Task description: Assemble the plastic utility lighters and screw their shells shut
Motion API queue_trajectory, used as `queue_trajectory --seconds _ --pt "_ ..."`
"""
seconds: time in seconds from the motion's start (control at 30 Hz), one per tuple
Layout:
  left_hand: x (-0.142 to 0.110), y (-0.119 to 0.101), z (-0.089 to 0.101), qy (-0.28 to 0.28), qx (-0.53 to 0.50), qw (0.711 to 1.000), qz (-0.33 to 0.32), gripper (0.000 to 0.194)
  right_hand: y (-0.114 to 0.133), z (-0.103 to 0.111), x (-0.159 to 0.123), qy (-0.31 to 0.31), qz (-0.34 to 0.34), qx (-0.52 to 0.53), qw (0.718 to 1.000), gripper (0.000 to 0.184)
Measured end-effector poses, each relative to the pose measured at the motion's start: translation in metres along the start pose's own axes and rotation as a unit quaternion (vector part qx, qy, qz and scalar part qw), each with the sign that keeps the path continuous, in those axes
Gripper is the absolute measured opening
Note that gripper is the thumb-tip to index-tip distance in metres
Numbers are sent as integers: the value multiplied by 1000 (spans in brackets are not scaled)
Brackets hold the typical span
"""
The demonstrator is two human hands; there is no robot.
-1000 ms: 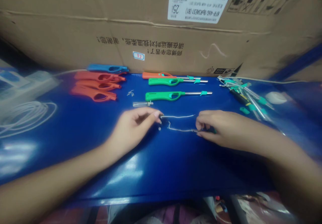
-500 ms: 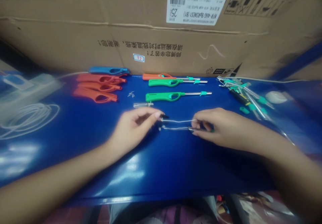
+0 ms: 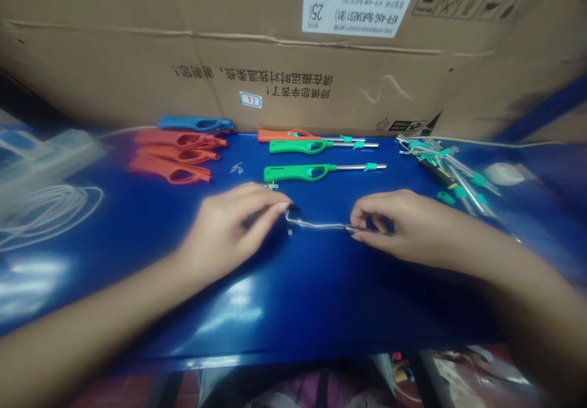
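Observation:
My left hand (image 3: 241,218) pinches a small black part (image 3: 293,207) between thumb and forefinger; its kind is unclear. A thin white wire (image 3: 316,225) runs from beside it to my right hand (image 3: 394,218). There my fingers are closed around a thin metal tube (image 3: 349,227), mostly hidden in the hand. The wire reaches the tube's left end; whether it goes inside is too small to tell. Beyond my hands lie two green stick lighters (image 3: 298,173) and an orange stick lighter (image 3: 282,135), with metal barrels to the right.
Orange lighter bodies (image 3: 172,168) and a blue one (image 3: 195,124) lie at the left. Tiny metal pins (image 3: 236,168) are near them. Metal tubes with teal clips and a black-yellow screwdriver (image 3: 435,174) are piled right. A coiled white cable (image 3: 50,215) and cardboard box (image 3: 137,84) border the table.
Two strands of wire that were apart between my hands now run close together to the tube's end. My left hand has shifted slightly left and hides the clear piece behind it.

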State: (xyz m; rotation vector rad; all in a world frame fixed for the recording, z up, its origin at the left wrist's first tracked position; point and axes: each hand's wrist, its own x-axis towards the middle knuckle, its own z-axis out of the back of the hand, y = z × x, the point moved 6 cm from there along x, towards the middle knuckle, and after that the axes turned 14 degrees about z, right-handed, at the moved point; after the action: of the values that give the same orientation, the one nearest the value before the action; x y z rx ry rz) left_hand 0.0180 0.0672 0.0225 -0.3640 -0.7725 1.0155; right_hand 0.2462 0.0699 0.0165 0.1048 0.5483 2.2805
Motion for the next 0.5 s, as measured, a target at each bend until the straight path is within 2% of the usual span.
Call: queue_trajectory --seconds 0.5 --pt "1 3 -3 9 -19 1000 23 14 0 -2 0 12 -9 -1 1000 4"
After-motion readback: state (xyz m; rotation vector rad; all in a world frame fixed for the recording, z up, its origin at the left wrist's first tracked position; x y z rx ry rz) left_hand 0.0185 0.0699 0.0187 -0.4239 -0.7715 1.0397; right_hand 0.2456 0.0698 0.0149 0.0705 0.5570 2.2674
